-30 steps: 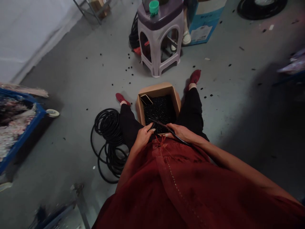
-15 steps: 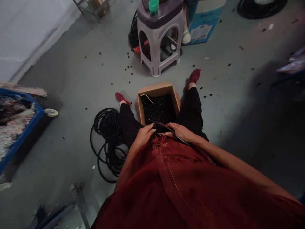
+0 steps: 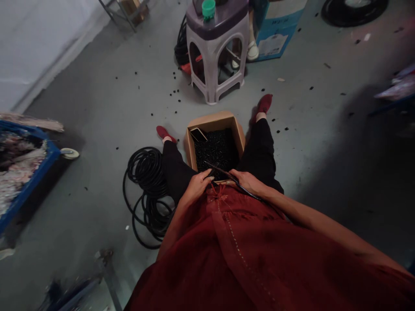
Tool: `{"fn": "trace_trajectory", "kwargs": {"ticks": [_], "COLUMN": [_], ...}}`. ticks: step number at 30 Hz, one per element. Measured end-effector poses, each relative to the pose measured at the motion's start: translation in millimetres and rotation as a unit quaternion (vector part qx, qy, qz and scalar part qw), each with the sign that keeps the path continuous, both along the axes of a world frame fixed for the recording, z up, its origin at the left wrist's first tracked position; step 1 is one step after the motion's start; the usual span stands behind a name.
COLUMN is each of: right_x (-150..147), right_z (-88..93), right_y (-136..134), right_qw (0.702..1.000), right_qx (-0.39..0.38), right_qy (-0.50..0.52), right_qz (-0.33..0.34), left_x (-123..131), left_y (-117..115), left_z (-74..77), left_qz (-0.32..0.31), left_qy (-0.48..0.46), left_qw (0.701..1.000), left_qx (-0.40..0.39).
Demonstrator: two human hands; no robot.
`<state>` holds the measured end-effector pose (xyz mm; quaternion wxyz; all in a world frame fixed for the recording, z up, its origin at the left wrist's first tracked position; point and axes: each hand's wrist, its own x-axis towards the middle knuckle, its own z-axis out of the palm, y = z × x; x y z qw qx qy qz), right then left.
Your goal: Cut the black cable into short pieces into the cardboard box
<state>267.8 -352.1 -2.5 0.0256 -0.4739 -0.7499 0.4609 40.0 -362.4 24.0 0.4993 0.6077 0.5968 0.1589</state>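
Note:
In my right hand [image 3: 247,180] is a long, thin, dark tool [image 3: 215,166]. Its narrow tip points left over the box, and its other end runs back along my wrist; its exact kind is unclear. Close by on the left, my left hand [image 3: 198,183] is closed, thumb and fingers pinched on something dark that I cannot make out. Both hands are at my waist, above the near edge of an open cardboard box [image 3: 240,134]. Small black pieces [image 3: 218,147] fill the box's bottom, and a phone [image 3: 198,134] leans in its far left corner.
A coil of black hose [image 3: 145,177] lies beside my left leg. Beyond the box stands a plastic stool [image 3: 212,56] with a green-capped bottle [image 3: 208,8]. A blue carton [image 3: 275,39] and another person's shoe [image 3: 253,51] are behind it. A blue cart [image 3: 30,181] is at left.
Both hands stay almost in place, with the tool's tip shifted very slightly. The box, phone and coil have not moved.

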Motion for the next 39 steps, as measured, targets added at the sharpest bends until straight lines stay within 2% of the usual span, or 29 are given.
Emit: {"fn": "trace_trajectory", "kwargs": {"ticks": [12,20,29,35,39], "right_x": [0,1,3,4,5], "right_z": [-1.7,-2.8,-11.2,-12.7,-3.0], "right_y": [-2,-2,-3,-4,5], "right_qw": [0.999,0.999,0.999,0.999,0.998], "right_qx": [-0.008,-0.024,-0.02,-0.018,-0.003], "right_qy": [-0.035,-0.042,-0.042,-0.035,-0.038], "right_qz": [-0.01,-0.012,-0.021,-0.032,-0.041], "left_x": [-2,-3,-3,-7,-12], "left_y": [1,0,0,-2,1], "left_z": [-2.4,-10.6,-7.6,-14.8,-11.9], "left_qz": [-0.004,-0.005,-0.008,0.042,0.091], "left_qy": [-0.012,-0.024,0.0,0.0,-0.076], "left_qw": [1.0,1.0,1.0,0.999,0.992], "left_qx": [-0.001,-0.01,-0.025,-0.027,-0.032]}}
